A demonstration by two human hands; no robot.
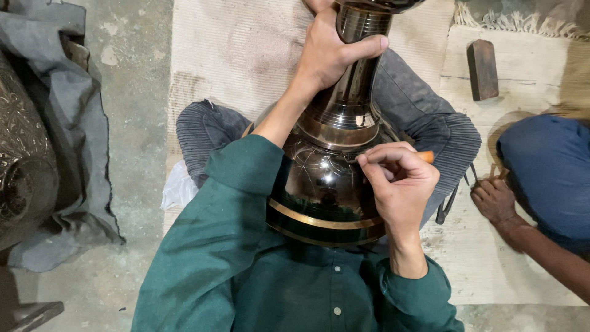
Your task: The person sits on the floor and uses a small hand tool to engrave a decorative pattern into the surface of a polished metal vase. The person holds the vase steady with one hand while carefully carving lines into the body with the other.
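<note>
Gripping one dark vase (332,184), left hand (332,52) fingers clasp its neck; right hand (399,184) pinches one tool (425,157).

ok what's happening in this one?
A person in a green shirt sits with a large dark metal vase lying across their lap. The left hand grips its narrow neck, while the right hand presses a small orange-handled tool against the shiny body, near fine scratched lines. Brass bands ring the vase. To the right, another person's hand rests on the mat beside some thin metal tools; a wooden block lies farther off.
</note>
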